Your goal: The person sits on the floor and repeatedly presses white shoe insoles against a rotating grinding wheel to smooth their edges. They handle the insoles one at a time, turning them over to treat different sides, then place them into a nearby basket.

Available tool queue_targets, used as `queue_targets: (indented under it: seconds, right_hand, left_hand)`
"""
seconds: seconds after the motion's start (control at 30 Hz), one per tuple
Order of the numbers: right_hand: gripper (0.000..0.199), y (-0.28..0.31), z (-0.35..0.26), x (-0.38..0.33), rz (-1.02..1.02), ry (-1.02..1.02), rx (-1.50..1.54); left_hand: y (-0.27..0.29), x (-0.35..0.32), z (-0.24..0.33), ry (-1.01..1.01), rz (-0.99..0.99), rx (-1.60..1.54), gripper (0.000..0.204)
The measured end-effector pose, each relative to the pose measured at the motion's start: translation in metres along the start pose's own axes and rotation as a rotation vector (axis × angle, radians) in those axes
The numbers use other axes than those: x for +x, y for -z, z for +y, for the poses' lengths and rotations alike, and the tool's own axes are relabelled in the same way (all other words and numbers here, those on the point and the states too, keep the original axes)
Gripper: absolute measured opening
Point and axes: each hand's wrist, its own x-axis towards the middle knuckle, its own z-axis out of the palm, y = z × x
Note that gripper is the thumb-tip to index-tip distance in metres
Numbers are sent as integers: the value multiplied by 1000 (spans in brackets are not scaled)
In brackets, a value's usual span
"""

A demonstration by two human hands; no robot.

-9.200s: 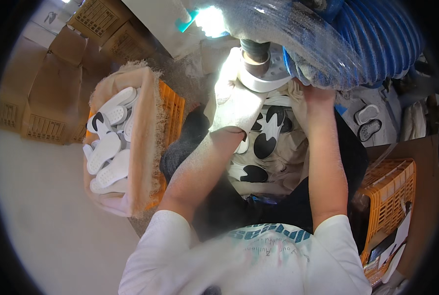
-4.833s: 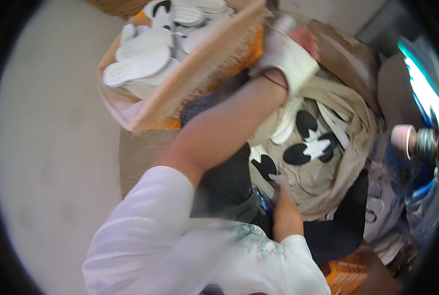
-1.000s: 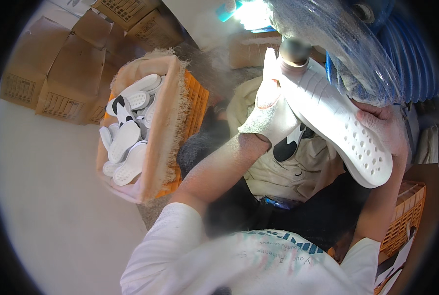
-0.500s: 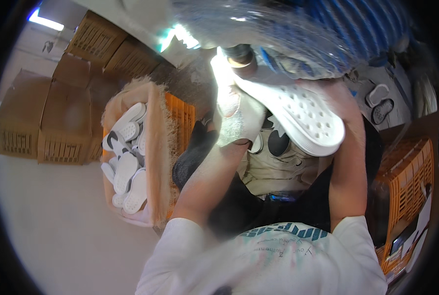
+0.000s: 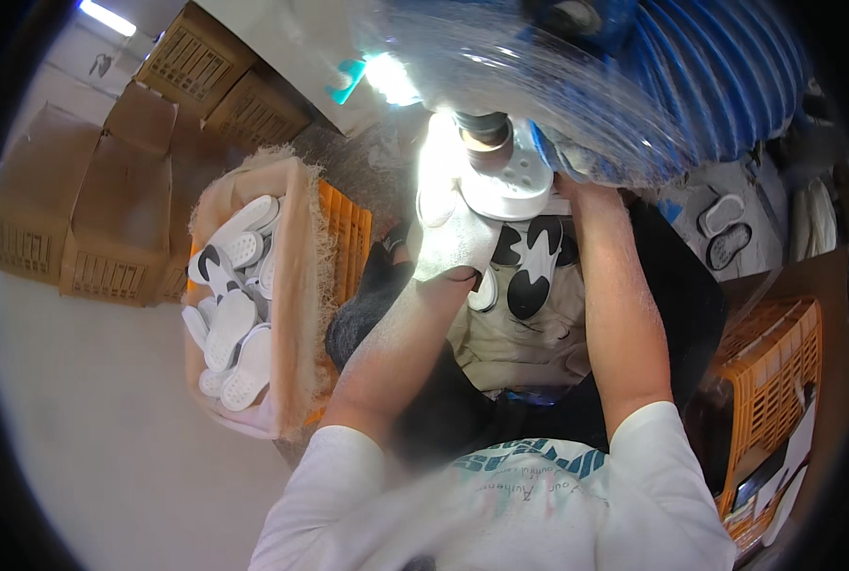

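Note:
A white shoe sole (image 5: 508, 195) with round dimples is tilted up against the dark round head of a machine (image 5: 484, 131). My left hand (image 5: 443, 209), in a pale glove and washed out by glare, is closed on the sole's left edge. At its right side my right hand (image 5: 576, 195) grips it, with the fingers mostly hidden behind the sole and the plastic cover. Below, on the beige cloth (image 5: 524, 347) over my lap, lie several white sole pieces with black pads (image 5: 529, 290).
To the left stands an orange crate (image 5: 343, 224) lined with peach cloth, full of white soles (image 5: 232, 328). Cardboard boxes (image 5: 115, 209) are stacked beyond it. A blue ribbed hose (image 5: 719, 81) under clear plastic hangs ahead. Another orange crate (image 5: 776, 381) is at the right, with two soles (image 5: 726, 228) farther off.
Both hands have moved the sole away from me and leftward, from lying lengthwise in view to tilted against the machine head. More of the black-padded pieces on my lap shows.

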Motion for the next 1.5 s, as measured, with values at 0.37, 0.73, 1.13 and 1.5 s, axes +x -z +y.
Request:
queue_targets:
  seconds: [0.37, 0.73, 1.13, 1.5]
  right_hand:
    - [49, 29, -28, -26, 146, -34, 241]
    - [76, 57, -111, -205, 247, -218, -272]
    - [83, -42, -119, -202, 90, -394, 63]
    - [69, -41, -96, -127, -47, -351, 114]
  left_hand:
    - [-18, 12, 20, -221, -85, 606, 36]
    - [-26, -1, 20, 44, -103, -366, 34]
    - [-28, -2, 14, 225, -105, -479, 33]
    - [-20, 26, 21, 165, -36, -501, 31]
